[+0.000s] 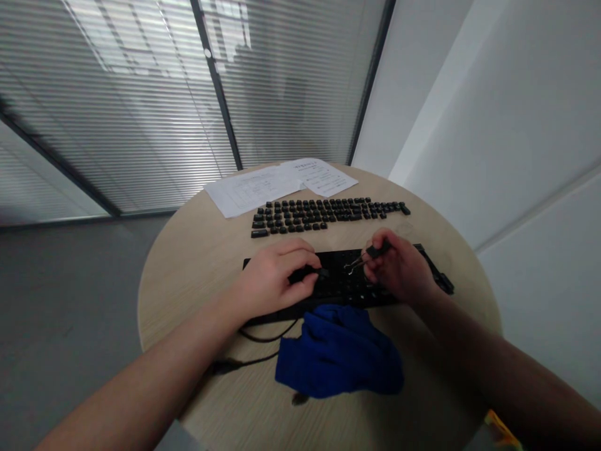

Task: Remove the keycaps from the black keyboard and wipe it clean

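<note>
The black rectangular keyboard (337, 288) lies between the far and near edges of the round table (188, 263), loose black keycaps (306, 213) rowed toward the far edge. Left hand (279, 272): closed on a dark, indistinct object (306, 274). Right hand (399, 266): clamped on a wire-pronged tool (377, 250). Hands apart.

The round, pale counter (188, 263) shows a smooth, matt wood grain, while the thin white printed sheets (263, 188) are plain matt paper. The small black blocky keycaps (332, 218) and long black rectangular keyboard (335, 282) look like hard plastic, and the slim black-handled wire tool (355, 261) has bright, shiny metal prongs. The crumpled deep-blue cloth (340, 357) looks soft and matt, the broad white wall (539, 113) smooth.
</note>
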`<state>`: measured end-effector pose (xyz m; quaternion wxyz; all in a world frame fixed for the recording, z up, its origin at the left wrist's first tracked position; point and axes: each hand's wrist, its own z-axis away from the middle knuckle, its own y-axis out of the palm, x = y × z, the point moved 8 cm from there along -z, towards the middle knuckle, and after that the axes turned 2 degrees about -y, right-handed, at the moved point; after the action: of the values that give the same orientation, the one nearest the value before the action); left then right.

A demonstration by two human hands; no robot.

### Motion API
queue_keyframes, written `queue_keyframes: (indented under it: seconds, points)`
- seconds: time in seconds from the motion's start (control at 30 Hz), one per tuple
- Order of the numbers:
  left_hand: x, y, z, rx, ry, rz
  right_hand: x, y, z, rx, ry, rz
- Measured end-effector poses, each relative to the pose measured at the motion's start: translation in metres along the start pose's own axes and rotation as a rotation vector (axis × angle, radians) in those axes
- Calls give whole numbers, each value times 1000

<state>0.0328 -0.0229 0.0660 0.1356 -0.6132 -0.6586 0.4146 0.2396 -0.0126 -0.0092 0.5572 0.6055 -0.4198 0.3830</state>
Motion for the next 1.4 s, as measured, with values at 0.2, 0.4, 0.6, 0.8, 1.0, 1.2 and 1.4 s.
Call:
queue_keyframes:
  seconds: [0.2,0.4,0.6,0.8,1.0,1.2,1.4]
  points:
    - [-5,1,1,-47,25,-50,24,1,4,5,-186,68]
    - [-11,3,2,-59,50,-154,17,17,15,117,-167,412]
    - [-29,10,2,-47,181,-299,19,44,26,311,-322,827]
    - [-30,18,6,1,229,-340,10,51,23,425,-289,883]
    - [-37,29,10,108,270,-337,13,58,25,570,-270,920]
    - [-1,26,6,91,15,-190,26,43,8,530,-190,1040]
    - [59,13,10,77,-245,-263,37,8,-67,211,-281,1451]
